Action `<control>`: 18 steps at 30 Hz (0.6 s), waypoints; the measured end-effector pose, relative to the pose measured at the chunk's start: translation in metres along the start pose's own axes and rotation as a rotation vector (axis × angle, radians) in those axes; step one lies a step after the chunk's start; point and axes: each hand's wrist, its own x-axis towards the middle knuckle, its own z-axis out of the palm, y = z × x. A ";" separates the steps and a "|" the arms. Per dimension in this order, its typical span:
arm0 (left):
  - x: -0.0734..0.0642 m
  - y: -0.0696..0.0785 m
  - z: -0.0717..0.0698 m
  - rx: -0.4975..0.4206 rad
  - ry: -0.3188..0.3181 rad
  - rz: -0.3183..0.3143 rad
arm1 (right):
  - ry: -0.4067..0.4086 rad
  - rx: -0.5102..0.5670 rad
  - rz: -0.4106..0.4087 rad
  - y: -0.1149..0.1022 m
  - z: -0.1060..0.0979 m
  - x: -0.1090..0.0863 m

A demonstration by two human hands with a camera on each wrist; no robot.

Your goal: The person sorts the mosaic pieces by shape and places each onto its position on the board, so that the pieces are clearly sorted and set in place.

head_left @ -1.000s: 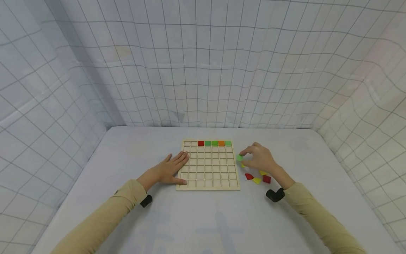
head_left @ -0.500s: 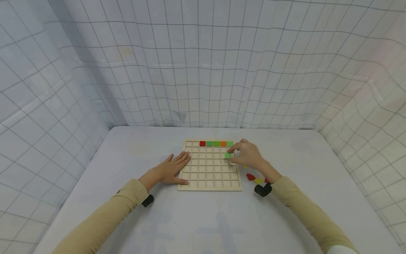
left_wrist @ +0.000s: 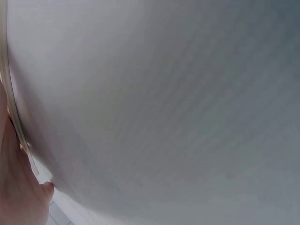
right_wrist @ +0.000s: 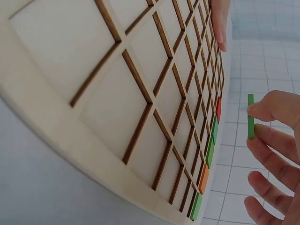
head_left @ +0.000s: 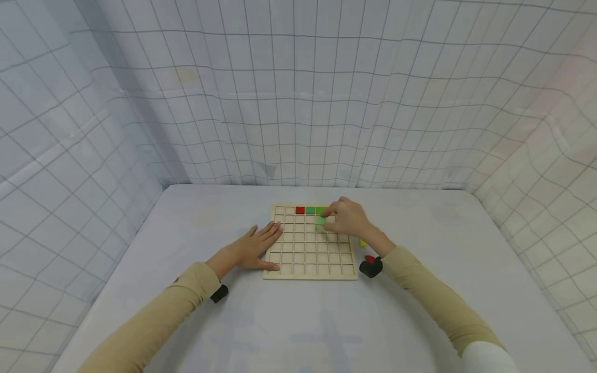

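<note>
A pale wooden grid board (head_left: 310,258) lies on the table. My left hand (head_left: 252,250) rests on its left edge with fingers spread and straight; in the left wrist view only part of that hand (left_wrist: 23,192) shows at the lower left. Thumb and fingers of my right hand (head_left: 349,217) pinch a thin light green tile (right_wrist: 251,116) above the upper part of the board. The far row holds a red tile (head_left: 300,210), two green ones, an orange tile (right_wrist: 203,179) and, at the right end, a light green tile (right_wrist: 196,207) that the right hand hides in the head view.
Right of the board lie a yellow piece (head_left: 363,242) and a red piece (head_left: 370,258), partly covered by the right arm and its black wrist camera (head_left: 371,268). White gridded curtains (head_left: 317,103) enclose the table (head_left: 298,321) at the back and sides.
My right hand has carried the light green tile leftward from beside the board's right edge to over its upper middle. The left hand stays in place on the board.
</note>
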 end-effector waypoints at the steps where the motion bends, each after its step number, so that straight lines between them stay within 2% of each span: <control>1: 0.000 0.000 0.000 0.003 -0.001 0.000 | 0.000 -0.001 -0.006 -0.001 0.001 0.002; 10: 0.001 -0.001 0.001 0.009 -0.007 -0.007 | 0.003 0.011 -0.042 -0.007 0.009 0.018; 18: -0.001 0.000 -0.002 -0.011 -0.013 -0.010 | -0.043 0.019 0.003 -0.012 0.013 0.034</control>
